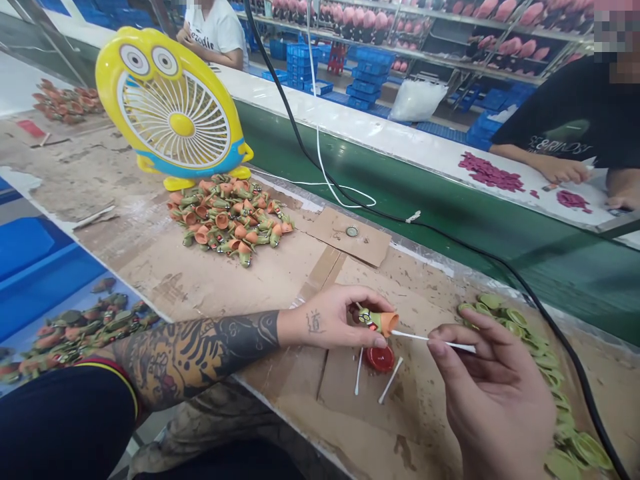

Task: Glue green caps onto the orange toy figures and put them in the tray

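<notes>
Between thumb and fingers, my left hand (333,317) grips a small green and orange figurine (386,323) with painted eyes, its hollow orange end facing right. My right hand (493,387) pinches a white cotton swab (413,335), whose far tip meets the orange opening; I cannot tell how deep it reaches. Just below the figurine sits a small red dish (381,359) of red liquid. Two more swabs lie on the cardboard, one swab (359,373) left of the dish and another swab (391,381) to its right.
A heap of similar figurines (230,217) lies before a yellow fan (170,113). Green oval pieces (550,373) line the right side beside a black cable (565,333). A bottle cap (352,231) rests on cardboard. Across the green divider (425,200), a co-worker's hand (563,170) handles maroon pieces.
</notes>
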Motion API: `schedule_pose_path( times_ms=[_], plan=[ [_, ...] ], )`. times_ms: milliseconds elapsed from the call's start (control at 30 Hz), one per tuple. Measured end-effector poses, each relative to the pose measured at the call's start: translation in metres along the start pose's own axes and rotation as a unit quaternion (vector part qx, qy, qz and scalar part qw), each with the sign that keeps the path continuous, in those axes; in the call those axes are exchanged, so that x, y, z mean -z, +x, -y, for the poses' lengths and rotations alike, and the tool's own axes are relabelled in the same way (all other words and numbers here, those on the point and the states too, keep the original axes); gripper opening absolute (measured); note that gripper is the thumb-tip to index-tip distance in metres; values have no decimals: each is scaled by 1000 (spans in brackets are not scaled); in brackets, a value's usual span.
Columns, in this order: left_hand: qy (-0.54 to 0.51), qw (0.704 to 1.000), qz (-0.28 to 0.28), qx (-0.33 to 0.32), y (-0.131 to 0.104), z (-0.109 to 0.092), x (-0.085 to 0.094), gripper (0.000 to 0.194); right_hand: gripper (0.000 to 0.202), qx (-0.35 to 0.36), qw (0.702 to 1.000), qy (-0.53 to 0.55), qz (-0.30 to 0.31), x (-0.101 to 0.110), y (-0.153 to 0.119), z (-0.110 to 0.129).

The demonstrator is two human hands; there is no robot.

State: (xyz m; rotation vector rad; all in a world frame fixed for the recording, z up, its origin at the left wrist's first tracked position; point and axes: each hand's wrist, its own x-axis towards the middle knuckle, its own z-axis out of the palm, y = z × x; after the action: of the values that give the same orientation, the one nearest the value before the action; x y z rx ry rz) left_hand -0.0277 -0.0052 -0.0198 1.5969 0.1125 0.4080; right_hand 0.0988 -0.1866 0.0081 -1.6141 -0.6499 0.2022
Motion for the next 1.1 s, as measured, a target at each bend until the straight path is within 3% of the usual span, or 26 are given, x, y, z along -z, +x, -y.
schedule_pose_path(
  times_ms=[233,633,1100],
  plan=[
    [-4,1000,2,8,0,-1,0,45,52,5,1000,-21,17,0,-2,1],
    [-36,998,18,38,0,0,-1,46,56,-4,999,-51,-16,-1,-3,0],
    [-114,987,66,93,3,-3,3,53,49,49,998,-38,-10,-5,-7,0]
  ],
)
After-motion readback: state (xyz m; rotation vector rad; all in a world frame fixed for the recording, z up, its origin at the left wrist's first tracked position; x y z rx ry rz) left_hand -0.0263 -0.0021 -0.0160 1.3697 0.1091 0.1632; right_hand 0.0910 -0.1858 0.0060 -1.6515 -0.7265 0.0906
